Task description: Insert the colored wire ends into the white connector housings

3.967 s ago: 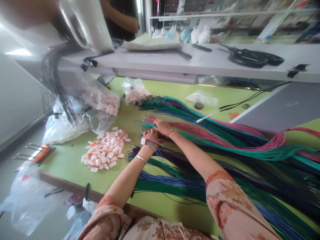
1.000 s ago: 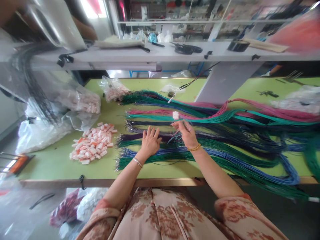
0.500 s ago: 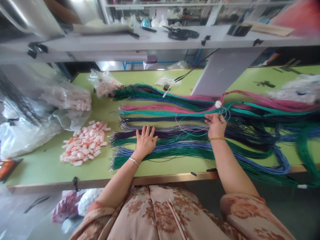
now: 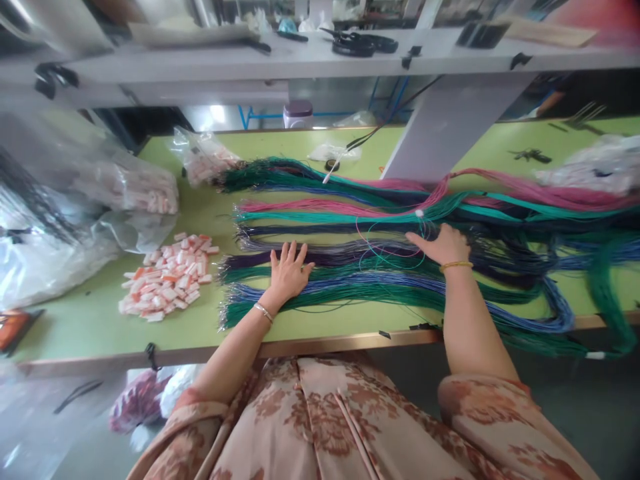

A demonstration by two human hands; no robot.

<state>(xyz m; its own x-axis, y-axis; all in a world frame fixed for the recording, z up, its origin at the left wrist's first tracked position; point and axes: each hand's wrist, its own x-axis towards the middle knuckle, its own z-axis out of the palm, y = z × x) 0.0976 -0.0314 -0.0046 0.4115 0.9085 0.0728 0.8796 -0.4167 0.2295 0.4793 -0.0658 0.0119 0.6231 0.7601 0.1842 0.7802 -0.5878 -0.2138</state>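
My left hand (image 4: 289, 272) lies spread over the purple wires (image 4: 335, 256) and blue wires (image 4: 360, 283), palm down. To the right, my right hand (image 4: 445, 247) rests on the dark wires with thumb and fingers apart. A small white connector (image 4: 419, 213) sits on the pink and teal wires just above that hand, with thin loose loops trailing left of it. Long bundles of green wires (image 4: 380, 293), blue, purple and pink wires run across the green table (image 4: 280, 337), their metal tips at the left end.
White and orange connectors (image 4: 173, 280) form a pile at the left. Clear bags of connectors (image 4: 200, 157) stand behind it. Black scissors (image 4: 357, 43) lie on the shelf (image 4: 200, 67) above. A grey post (image 4: 430, 133) rises behind the wires.
My right hand has moved slightly right and opened, letting go of the thin wires. The white connector now lies a little further left and flat on the bundle. The view has shifted slightly.
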